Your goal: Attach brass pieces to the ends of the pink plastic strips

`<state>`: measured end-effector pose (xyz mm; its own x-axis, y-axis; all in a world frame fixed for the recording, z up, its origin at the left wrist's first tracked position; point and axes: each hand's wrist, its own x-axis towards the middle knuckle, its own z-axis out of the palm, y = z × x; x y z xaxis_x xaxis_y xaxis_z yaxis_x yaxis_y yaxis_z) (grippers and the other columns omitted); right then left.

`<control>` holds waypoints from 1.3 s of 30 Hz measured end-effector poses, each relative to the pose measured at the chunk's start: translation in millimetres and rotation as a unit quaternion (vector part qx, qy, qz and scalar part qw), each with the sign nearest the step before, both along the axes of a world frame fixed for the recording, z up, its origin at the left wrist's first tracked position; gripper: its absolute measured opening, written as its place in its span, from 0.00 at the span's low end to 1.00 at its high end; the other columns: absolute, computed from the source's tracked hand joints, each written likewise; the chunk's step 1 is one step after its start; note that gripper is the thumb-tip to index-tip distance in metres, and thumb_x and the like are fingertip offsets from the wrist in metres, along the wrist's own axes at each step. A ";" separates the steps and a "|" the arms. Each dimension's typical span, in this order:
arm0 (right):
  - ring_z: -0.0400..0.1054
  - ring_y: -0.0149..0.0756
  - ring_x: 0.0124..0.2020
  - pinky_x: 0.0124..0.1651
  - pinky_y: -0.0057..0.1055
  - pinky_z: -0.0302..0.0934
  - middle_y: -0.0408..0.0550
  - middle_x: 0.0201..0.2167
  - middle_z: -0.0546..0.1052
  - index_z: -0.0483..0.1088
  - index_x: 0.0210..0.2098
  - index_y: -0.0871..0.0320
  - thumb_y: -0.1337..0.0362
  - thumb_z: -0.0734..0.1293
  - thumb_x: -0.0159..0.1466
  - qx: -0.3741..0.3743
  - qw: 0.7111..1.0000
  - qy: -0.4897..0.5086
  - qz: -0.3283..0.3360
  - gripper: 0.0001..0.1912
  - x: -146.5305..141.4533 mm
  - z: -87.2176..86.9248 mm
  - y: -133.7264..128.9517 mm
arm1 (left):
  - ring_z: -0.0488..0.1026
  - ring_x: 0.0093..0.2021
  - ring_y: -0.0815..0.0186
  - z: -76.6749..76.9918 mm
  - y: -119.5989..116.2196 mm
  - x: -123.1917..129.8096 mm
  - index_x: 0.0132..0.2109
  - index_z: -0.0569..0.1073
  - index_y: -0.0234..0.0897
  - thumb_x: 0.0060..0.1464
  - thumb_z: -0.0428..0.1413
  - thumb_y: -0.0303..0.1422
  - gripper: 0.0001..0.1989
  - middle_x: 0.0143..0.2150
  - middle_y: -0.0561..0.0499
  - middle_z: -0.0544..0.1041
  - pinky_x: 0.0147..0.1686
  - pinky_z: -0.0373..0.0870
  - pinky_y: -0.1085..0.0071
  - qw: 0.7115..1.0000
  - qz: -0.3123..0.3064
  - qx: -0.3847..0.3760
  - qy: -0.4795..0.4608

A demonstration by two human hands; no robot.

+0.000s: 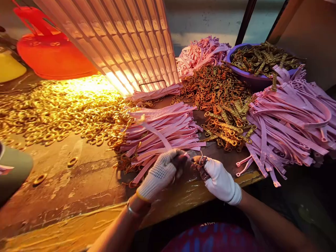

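My left hand (pixel 161 171), in a white knitted glove with dark dots, is closed on a pink strap (pixel 156 132); the strap runs up and back from the fingers over a pile of pink straps (pixel 170 124), with a gold piece at its far end. Close beside it on the right, my right hand (pixel 219 178), in a white glove with dark fingertips, is pinched near the strap's near end. What its fingertips hold is too small to make out. Gold connector pieces (pixel 228 129) lie behind the right hand.
Gold rings (pixel 70 112) cover the table (pixel 86 182) at the left under bright light. A ribbed panel (pixel 131 42) leans behind. More pink straps (pixel 291 119) and a purple basin (pixel 244 70) of gold pieces stand right. A red container (pixel 52 52) is back left.
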<state>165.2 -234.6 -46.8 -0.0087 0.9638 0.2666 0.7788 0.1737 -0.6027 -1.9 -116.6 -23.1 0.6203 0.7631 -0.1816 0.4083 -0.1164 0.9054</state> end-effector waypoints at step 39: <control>0.63 0.38 0.22 0.26 0.35 0.43 0.52 0.21 0.73 0.71 0.26 0.59 0.72 0.61 0.59 -0.075 0.918 -0.354 0.162 0.09 11.4 -7.1 -8.5 | 0.73 0.31 0.63 -26.9 -56.5 -24.3 0.37 0.80 0.37 0.61 0.53 0.35 0.12 0.32 0.50 0.79 0.33 0.68 0.72 0.998 -0.057 -0.031 -0.016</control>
<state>176.6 -243.1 -53.9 -0.4215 0.9054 -0.0518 0.9066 0.4219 -0.0023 -26.2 -173.1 -50.0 0.7081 0.6757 -0.2048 0.3670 -0.1044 0.9243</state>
